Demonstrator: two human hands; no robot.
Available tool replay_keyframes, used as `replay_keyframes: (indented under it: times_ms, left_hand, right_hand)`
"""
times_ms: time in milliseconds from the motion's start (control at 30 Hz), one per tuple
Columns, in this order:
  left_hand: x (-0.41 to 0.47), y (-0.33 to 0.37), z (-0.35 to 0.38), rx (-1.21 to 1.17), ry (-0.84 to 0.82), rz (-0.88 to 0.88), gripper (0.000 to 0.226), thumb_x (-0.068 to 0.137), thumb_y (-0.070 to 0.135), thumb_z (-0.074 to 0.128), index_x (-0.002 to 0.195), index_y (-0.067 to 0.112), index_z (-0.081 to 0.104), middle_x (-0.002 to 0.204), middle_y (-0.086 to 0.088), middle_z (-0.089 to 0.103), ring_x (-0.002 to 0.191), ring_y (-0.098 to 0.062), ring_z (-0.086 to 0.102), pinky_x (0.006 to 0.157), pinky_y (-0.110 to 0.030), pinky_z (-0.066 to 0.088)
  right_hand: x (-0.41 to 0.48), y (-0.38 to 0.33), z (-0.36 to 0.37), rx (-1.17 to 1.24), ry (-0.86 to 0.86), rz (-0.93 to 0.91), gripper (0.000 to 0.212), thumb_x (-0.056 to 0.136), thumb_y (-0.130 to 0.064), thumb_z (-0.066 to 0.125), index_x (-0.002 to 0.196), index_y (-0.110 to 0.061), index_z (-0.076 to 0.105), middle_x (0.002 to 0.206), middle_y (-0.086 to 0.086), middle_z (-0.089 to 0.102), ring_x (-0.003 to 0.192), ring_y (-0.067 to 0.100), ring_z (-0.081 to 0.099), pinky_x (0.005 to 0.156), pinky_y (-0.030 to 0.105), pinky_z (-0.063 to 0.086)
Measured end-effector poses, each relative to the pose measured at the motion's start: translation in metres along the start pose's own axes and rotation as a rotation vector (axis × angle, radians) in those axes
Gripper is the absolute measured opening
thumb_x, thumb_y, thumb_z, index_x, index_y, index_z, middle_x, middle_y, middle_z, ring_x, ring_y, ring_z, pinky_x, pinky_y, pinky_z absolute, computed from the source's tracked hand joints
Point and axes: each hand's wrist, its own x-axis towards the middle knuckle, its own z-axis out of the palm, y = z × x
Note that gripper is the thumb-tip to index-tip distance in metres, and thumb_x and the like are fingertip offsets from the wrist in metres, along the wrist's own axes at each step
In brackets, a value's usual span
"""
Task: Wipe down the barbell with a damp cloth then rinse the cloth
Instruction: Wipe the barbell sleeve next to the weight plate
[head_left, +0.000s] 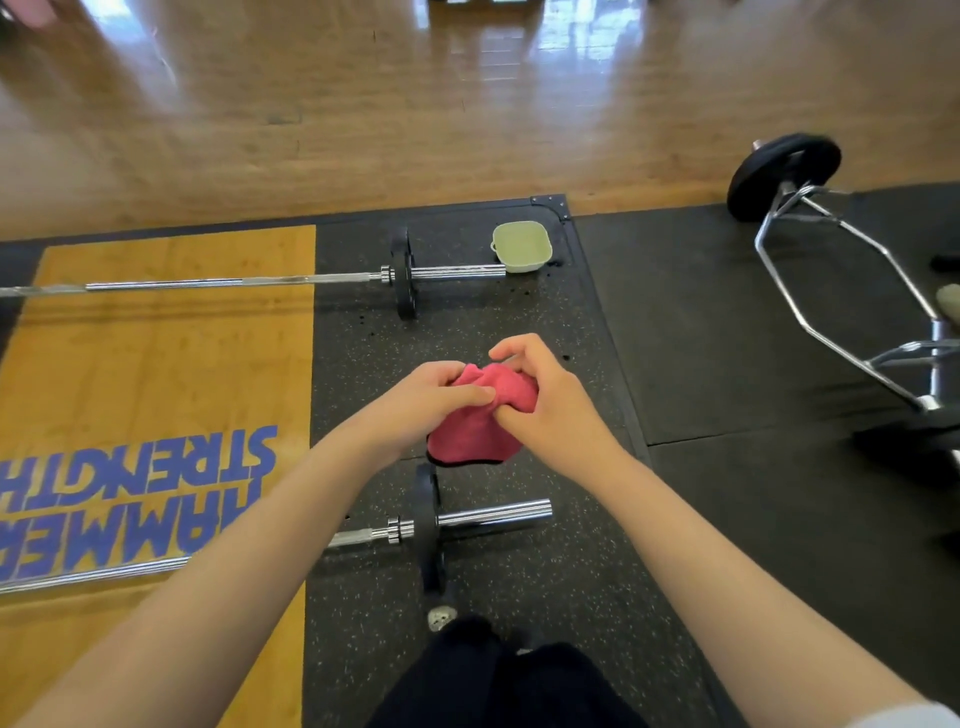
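Observation:
A pink cloth (475, 436) hangs bunched between both hands above the black rubber mat. My left hand (431, 397) grips its left side and my right hand (540, 400) pinches its top right. Just below the cloth lies the near barbell (493, 513), a chrome bar with a small black plate, running left under my left forearm. A second barbell (208, 283) lies farther away, parallel to it, also with a small black plate. A pale green square basin (522, 247) stands beyond that bar's right end.
A wooden platform inlay (156, 364) with blue lettering fills the left. A chrome hex bar (831, 291) with a black plate lies on the mat at the right. Wood floor (467, 104) stretches beyond the mat. My dark-trousered knees (493, 680) are at the bottom.

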Motion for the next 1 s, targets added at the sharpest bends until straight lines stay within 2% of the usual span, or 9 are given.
replay_keyframes:
  times_ms: [100, 267, 400, 600, 733, 1000]
  left_hand:
    - [0.012, 0.003, -0.018, -0.015, 0.004, -0.001, 0.041, 0.077, 0.033, 0.067, 0.102, 0.001, 0.064, 0.096, -0.01, 0.068, 0.089, -0.019, 0.061, 0.092, -0.047, 0.046]
    - [0.041, 0.009, -0.039, -0.015, 0.016, 0.0, 0.016, 0.089, 0.017, 0.064, 0.102, 0.009, 0.066, 0.102, -0.01, 0.07, 0.093, -0.02, 0.064, 0.097, -0.045, 0.046]
    - [0.072, 0.02, -0.045, -0.018, 0.026, -0.009, 0.022, 0.09, 0.015, 0.063, 0.109, 0.005, 0.066, 0.108, -0.013, 0.07, 0.105, -0.03, 0.065, 0.1, -0.047, 0.047]
    - [0.147, 0.054, -0.038, -0.07, 0.085, -0.018, 0.024, 0.089, 0.014, 0.063, 0.112, 0.007, 0.065, 0.109, -0.011, 0.07, 0.106, -0.027, 0.065, 0.101, -0.047, 0.046]
    - [0.213, 0.089, -0.024, -0.146, 0.136, -0.004, 0.02, 0.088, 0.012, 0.064, 0.108, 0.012, 0.066, 0.108, -0.008, 0.071, 0.103, -0.024, 0.066, 0.098, -0.042, 0.049]
    - [0.3, 0.148, -0.019, -0.286, 0.155, 0.001, 0.019, 0.089, 0.007, 0.06, 0.107, 0.011, 0.066, 0.108, -0.008, 0.071, 0.099, -0.019, 0.067, 0.092, -0.034, 0.05]
  right_hand:
    - [0.022, -0.005, 0.006, 0.013, 0.005, 0.005, 0.039, 0.082, -0.005, 0.061, 0.111, -0.028, 0.048, 0.097, -0.007, 0.066, 0.088, 0.01, 0.062, 0.078, 0.03, 0.052]
    - [0.055, -0.005, 0.006, 0.046, 0.007, 0.002, 0.035, 0.082, -0.003, 0.061, 0.107, -0.026, 0.048, 0.095, -0.005, 0.066, 0.084, 0.011, 0.062, 0.074, 0.031, 0.052]
    - [0.086, 0.006, -0.007, 0.067, -0.001, 0.01, 0.035, 0.082, -0.003, 0.061, 0.104, -0.027, 0.048, 0.095, -0.004, 0.066, 0.087, 0.013, 0.063, 0.076, 0.033, 0.053]
    - [0.153, 0.032, -0.058, 0.062, -0.047, -0.01, 0.034, 0.082, -0.003, 0.063, 0.104, -0.025, 0.049, 0.09, -0.007, 0.065, 0.079, 0.004, 0.06, 0.068, 0.017, 0.047]
    - [0.211, 0.048, -0.115, 0.025, -0.101, -0.041, 0.034, 0.081, -0.001, 0.062, 0.104, -0.023, 0.048, 0.084, -0.011, 0.062, 0.071, -0.001, 0.056, 0.065, 0.012, 0.043]
    - [0.301, 0.067, -0.192, 0.004, -0.192, -0.049, 0.034, 0.083, -0.002, 0.063, 0.109, -0.018, 0.048, 0.082, -0.002, 0.063, 0.068, 0.009, 0.055, 0.063, 0.022, 0.045]
